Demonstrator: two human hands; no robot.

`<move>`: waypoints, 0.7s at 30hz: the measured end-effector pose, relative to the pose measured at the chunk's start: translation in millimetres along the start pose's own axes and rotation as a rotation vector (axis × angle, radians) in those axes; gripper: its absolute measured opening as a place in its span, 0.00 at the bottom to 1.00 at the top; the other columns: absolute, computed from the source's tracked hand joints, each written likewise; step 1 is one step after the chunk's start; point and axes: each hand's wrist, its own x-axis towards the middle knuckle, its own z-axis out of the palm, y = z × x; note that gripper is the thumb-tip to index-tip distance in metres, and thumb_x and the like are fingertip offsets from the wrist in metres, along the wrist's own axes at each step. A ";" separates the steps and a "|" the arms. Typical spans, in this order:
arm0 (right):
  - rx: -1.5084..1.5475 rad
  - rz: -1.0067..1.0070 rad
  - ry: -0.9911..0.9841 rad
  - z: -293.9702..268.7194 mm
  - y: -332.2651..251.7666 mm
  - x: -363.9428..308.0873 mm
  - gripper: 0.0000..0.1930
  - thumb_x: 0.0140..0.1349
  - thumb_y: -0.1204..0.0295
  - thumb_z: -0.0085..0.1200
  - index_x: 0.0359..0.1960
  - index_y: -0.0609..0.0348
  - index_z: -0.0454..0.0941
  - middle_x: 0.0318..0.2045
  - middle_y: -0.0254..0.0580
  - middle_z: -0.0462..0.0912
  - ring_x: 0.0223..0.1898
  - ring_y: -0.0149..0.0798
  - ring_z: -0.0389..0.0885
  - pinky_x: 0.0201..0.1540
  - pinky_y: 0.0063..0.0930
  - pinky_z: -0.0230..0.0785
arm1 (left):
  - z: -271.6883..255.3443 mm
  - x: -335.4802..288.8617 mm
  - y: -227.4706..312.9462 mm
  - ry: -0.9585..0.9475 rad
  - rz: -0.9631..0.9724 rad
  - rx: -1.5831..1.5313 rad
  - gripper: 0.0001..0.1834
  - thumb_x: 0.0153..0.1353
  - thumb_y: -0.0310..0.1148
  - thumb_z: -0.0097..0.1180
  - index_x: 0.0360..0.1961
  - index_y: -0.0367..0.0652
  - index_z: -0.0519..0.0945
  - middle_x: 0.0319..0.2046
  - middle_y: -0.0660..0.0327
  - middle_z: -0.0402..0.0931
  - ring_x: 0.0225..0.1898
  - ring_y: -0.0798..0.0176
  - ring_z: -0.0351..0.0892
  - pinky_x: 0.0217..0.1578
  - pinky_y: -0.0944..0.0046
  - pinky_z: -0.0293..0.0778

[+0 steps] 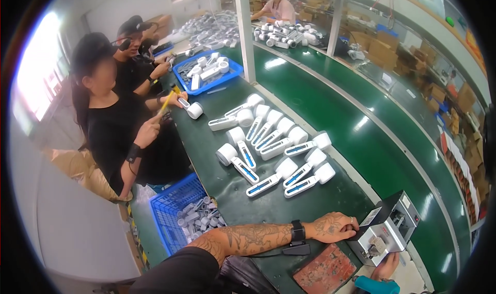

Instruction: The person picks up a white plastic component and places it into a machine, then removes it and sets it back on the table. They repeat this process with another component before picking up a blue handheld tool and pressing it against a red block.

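A small silver and black screw feeder [382,232] stands tilted at the right end of the green bench, its front compartment exposed. My left hand [333,227] is closed with curled fingers at its left edge. Against its lower edge is my right hand [387,266], gripping from the near side; some of those fingers are hidden. Just below the right hand lies a teal cylindrical tool [376,284], partly cut off by the view. A worn reddish plate [325,269] is on the bench beside the feeder. A black band with a small box circles my left wrist.
Several white handheld housings with blue strips [279,141] lie on the bench [232,190]. A blue crate [168,211] holds small parts; a blue tray [227,78] holds more housings. Co-workers [111,113] sit at left, one holding a yellow tool. A green conveyor [330,87] runs alongside.
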 end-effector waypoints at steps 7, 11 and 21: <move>-0.009 0.027 0.048 8.7 -7.7 -4.9 0.16 0.77 0.70 0.42 0.58 0.69 0.70 0.52 0.47 0.78 0.53 0.38 0.77 0.59 0.33 0.67 | 0.5 1.0 1.2 0.002 -0.016 -0.005 0.13 0.67 0.38 0.54 0.45 0.42 0.80 0.29 0.61 0.83 0.31 0.62 0.83 0.35 0.61 0.77; -0.029 0.020 0.001 -3.7 -3.1 -0.1 0.18 0.77 0.69 0.43 0.61 0.68 0.69 0.55 0.48 0.77 0.55 0.39 0.77 0.60 0.33 0.67 | 0.5 0.8 1.1 0.002 -0.013 -0.013 0.13 0.67 0.38 0.54 0.45 0.42 0.80 0.29 0.61 0.83 0.31 0.62 0.83 0.35 0.61 0.77; -0.036 0.028 0.009 15.2 -16.1 -8.6 0.16 0.77 0.70 0.42 0.58 0.69 0.70 0.52 0.46 0.78 0.52 0.36 0.75 0.58 0.32 0.66 | 0.0 0.8 -0.2 -0.009 -0.003 0.016 0.12 0.69 0.37 0.54 0.47 0.42 0.80 0.30 0.61 0.82 0.30 0.64 0.82 0.34 0.63 0.77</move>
